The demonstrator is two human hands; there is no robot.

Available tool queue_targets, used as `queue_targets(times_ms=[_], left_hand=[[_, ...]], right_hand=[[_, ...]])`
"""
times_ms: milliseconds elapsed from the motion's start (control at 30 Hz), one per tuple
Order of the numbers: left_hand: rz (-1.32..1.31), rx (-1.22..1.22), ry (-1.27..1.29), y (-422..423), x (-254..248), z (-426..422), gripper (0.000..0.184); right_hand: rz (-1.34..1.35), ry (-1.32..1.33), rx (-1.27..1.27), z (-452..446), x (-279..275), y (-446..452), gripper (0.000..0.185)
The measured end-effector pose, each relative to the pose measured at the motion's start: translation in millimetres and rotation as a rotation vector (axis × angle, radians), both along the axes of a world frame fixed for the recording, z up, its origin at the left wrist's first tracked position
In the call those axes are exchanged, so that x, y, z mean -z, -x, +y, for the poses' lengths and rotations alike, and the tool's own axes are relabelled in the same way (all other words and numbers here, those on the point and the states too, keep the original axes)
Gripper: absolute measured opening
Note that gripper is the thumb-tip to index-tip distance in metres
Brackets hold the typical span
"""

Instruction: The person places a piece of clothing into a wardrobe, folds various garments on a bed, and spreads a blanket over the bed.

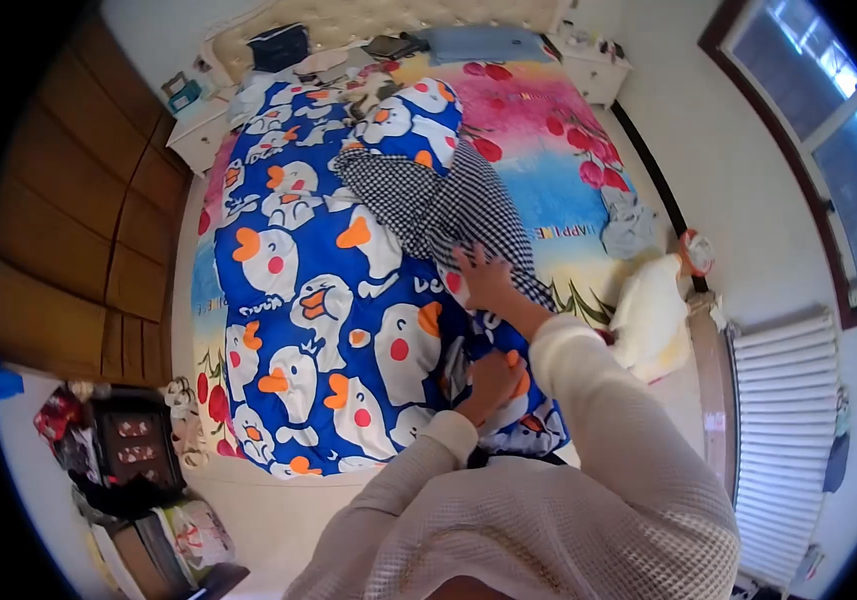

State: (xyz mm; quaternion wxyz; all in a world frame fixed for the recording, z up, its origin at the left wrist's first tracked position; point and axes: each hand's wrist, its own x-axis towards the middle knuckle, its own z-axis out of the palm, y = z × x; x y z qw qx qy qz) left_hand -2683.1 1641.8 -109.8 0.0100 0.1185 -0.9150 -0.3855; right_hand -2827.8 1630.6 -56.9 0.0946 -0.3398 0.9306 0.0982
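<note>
A blue quilt (329, 320) printed with white ducks lies over the left and middle of the bed. Its black-and-white checked underside (389, 195) shows where the right part is folded over. My right hand (484, 280) rests on the checked cloth near the fold, fingers spread. Closer to my body, my left hand (492, 385) is closed on the bunched near edge of the quilt, its fingertips partly hidden in the folds.
Under the quilt is a colourful flowered sheet (569, 180). A cream fluffy thing (649, 310) and a grey cloth (629, 225) lie at the bed's right edge. Nightstands (594, 75) flank the headboard. A radiator (784, 430) stands right, a wooden wardrobe (79, 200) left.
</note>
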Motion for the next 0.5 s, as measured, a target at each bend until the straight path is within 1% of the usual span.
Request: queue_targets(times_ms=[67, 100, 133, 167, 200, 233, 267, 300, 333, 367, 400, 433, 467, 500], left_hand=[[-0.178, 0.056, -0.102, 7.1, -18.3, -14.2, 0.04], [-0.166, 0.029, -0.115, 3.3, -19.8, -20.5, 0.04], [-0.021, -0.031, -0.297, -5.1, -20.1, -30.4, 0.036], [0.136, -0.088, -0.47, -10.3, -19.9, -43.2, 0.033], [0.113, -0.115, -0.662, -19.8, -18.0, -65.5, 0.036], [0.121, -0.184, -0.853, -39.6, -8.7, -92.5, 0.04], [0.137, -0.262, -1.042, -59.0, 0.1, -119.9, 0.047], [0.186, -0.393, -1.238, -85.1, 13.0, -142.1, 0.05], [0.254, -0.674, -1.416, -101.5, 15.1, -160.7, 0.049], [0.368, -0.72, -1.537, -121.7, 27.9, -181.4, 0.051], [0.377, -0.967, -1.64, -141.6, 47.9, -204.8, 0.048], [0.393, -1.075, -1.705, -164.0, 59.4, -222.1, 0.047], [0.586, -0.963, -1.686, -186.9, 81.1, -228.5, 0.046], [0.62, -0.996, -1.677, -204.2, 87.4, -232.9, 0.049]], right_hand=[[-0.242, -0.029, 0.356, -9.5, 43.6, 29.0, 0.078], [-0.31, 0.112, 0.453, -6.3, 46.7, 43.3, 0.064], [-0.372, 0.259, 0.547, -3.4, 47.7, 57.3, 0.051], [-0.356, 0.461, 0.602, -3.8, 37.4, 75.6, 0.048], [-0.321, 0.633, 0.585, -15.5, 18.8, 88.6, 0.045], [-0.313, 0.803, 0.525, -33.5, -5.5, 96.5, 0.043], [-0.345, 0.963, 0.42, -61.4, -33.3, 92.5, 0.04], [-0.419, 1.075, 0.277, -93.1, -56.4, 73.9, 0.038], [-0.524, 1.124, 0.11, -127.4, -71.6, 40.9, 0.035], [-0.632, 1.112, -0.061, -157.8, -76.8, -2.2, 0.033], [-0.745, 1.041, -0.253, -183.2, -69.5, -52.5, 0.031], [-0.856, 0.917, -0.456, -196.9, -52.8, -103.1, 0.029], [-0.965, 0.763, -0.648, -197.6, -29.0, -150.3, 0.027], [-1.067, 0.622, -0.797, -189.1, -2.0, -190.5, 0.025]])
